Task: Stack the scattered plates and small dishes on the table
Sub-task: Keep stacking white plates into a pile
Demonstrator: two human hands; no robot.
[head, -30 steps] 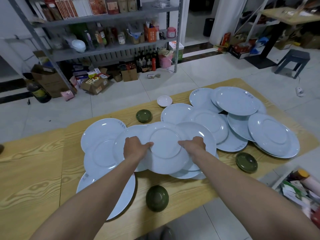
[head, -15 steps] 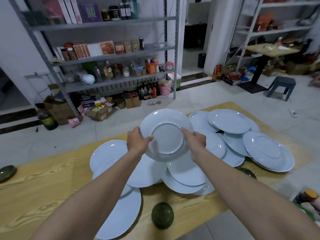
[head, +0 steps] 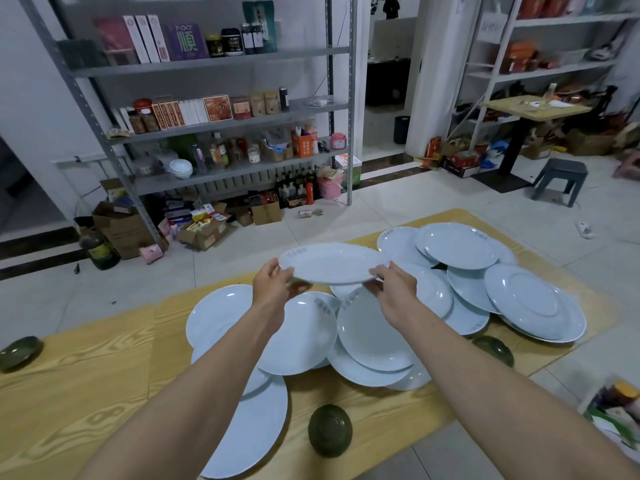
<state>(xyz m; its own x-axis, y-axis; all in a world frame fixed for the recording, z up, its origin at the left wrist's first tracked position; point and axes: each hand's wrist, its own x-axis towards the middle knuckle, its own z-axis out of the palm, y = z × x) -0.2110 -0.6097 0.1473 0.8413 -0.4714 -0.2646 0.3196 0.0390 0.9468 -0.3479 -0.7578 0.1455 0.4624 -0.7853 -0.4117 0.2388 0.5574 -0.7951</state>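
Observation:
I hold one white plate level in the air above the table, right side up. My left hand grips its left rim and my right hand grips its right rim. Below it, several white plates lie scattered and overlapping on the wooden table: a cluster under my arms and another cluster at the right, some upside down. A dark green small dish lies upside down near the front edge. Another green dish sits right of the middle cluster, and a third at the far left.
Behind the table stands a grey metal shelf packed with boxes and bottles, with cardboard boxes on the tiled floor below. A grey stool stands at the back right. A box of packets sits by the table's front right corner.
Both hands lifted the plate from the pile and tipped it from its underside facing me to lying level, right side up, higher above the table.

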